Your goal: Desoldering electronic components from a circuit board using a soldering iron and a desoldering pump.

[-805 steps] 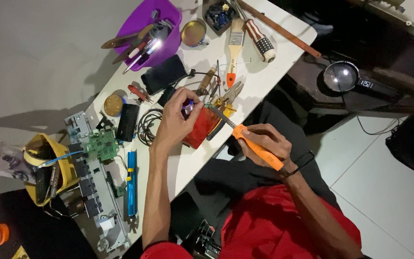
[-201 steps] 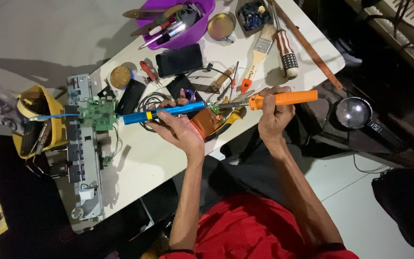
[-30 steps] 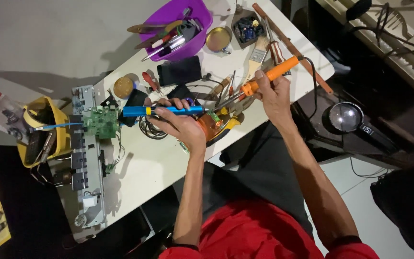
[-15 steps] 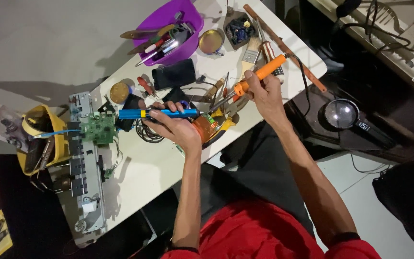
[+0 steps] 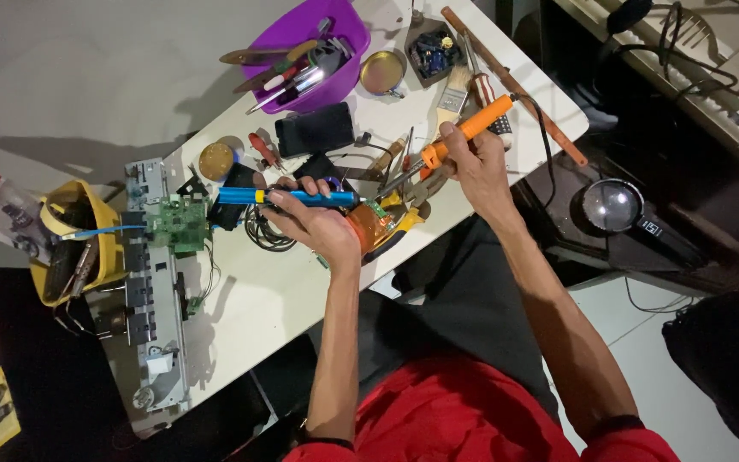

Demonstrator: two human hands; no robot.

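My left hand point(image 5: 318, 224) sits at the near edge of the white table point(image 5: 250, 316), fingers wrapped around the blue desoldering pump point(image 5: 288, 198), which lies level with its yellow collar toward the left. Under that hand, just beside the table's near edge, is the small orange-taped board point(image 5: 371, 233) I am working on; my palm hides part of it, so I cannot tell exactly which joint the tip meets. My right hand point(image 5: 472, 162) grips the orange soldering iron point(image 5: 464, 134) like a pen, its metal tip slanting down and left toward the board.

To do this well, I think I should keep the iron's tip steady on one joint and hold the pump's nozzle close beside it, with both wrists braced on the table. The iron's black cord point(image 5: 544, 141) trails off the right edge, so I want slack there.

Farther along, the green circuit board point(image 5: 179, 224) rests on the grey metal chassis point(image 5: 154, 291) at the left end. At the far edge stand the purple tool bowl point(image 5: 348, 51), a black phone point(image 5: 314, 130) and a paintbrush point(image 5: 452, 94), all well apart from my work.
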